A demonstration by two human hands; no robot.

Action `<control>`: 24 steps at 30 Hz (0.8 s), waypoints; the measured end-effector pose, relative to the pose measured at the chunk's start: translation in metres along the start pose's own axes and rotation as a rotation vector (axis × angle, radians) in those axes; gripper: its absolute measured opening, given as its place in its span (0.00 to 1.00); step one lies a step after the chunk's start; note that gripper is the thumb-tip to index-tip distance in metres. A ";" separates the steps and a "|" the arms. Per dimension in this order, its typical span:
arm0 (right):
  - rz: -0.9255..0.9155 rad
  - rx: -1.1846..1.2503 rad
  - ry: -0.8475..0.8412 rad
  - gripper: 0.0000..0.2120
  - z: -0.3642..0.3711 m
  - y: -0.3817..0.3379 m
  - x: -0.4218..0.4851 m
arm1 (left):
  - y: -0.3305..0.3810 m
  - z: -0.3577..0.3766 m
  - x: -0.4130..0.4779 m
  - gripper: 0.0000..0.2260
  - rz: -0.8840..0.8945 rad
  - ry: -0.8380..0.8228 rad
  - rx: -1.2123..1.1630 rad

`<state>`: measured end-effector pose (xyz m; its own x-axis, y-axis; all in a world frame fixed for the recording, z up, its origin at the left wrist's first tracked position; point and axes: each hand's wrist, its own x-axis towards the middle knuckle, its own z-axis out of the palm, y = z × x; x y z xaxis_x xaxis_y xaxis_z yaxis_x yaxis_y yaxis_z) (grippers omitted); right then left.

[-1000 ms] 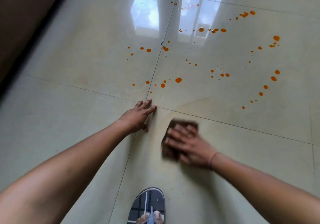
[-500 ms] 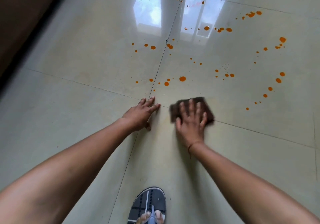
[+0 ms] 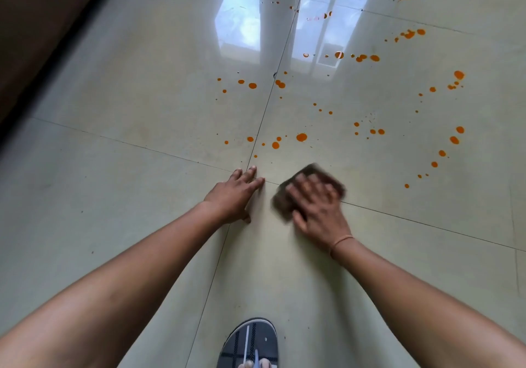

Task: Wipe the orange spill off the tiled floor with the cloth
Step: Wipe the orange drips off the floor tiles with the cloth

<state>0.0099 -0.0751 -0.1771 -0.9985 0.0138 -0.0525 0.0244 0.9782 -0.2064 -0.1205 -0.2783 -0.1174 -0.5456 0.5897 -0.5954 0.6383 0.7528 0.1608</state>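
Pressing flat under the right hand point(image 3: 318, 211), a blurred dark-brown cloth point(image 3: 284, 201).

The right hand point(image 3: 318, 208) and cloth point(image 3: 311, 185) are motion-blurred; the sandal point(image 3: 250, 342) is cut off.

Place: a room indoors, likely a home.
Floor: large glossy pale tiles point(image 3: 119, 196) with thin dark joints.
Light: a window reflection point(image 3: 287, 23) shines on the tiles.
Edge: a dark brown strip point(image 3: 37, 34) runs along the left.
Footwear: a checked flip-flop point(image 3: 250, 342).
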 end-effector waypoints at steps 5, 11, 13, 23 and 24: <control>-0.109 -0.003 -0.007 0.31 0.011 -0.055 -0.012 | -0.011 -0.001 -0.001 0.50 0.012 0.079 0.055; 0.201 0.021 0.018 0.31 0.000 -0.035 0.029 | -0.049 -0.014 -0.002 0.62 -0.232 0.137 -0.050; -0.048 0.027 -0.036 0.32 0.012 -0.067 0.025 | -0.070 -0.025 0.002 0.64 -0.369 0.086 -0.117; -0.593 -0.103 -0.142 0.29 0.010 -0.058 0.058 | -0.099 -0.025 0.011 0.67 -0.447 -0.015 -0.342; -0.742 -0.114 -0.176 0.28 0.004 -0.048 0.069 | -0.099 -0.025 0.012 0.67 -0.447 -0.014 -0.342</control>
<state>-0.0602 -0.1222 -0.1745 -0.7284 -0.6783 -0.0967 -0.6636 0.7336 -0.1466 -0.2036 -0.3392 -0.1209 -0.7137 0.1895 -0.6743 0.1329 0.9819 0.1352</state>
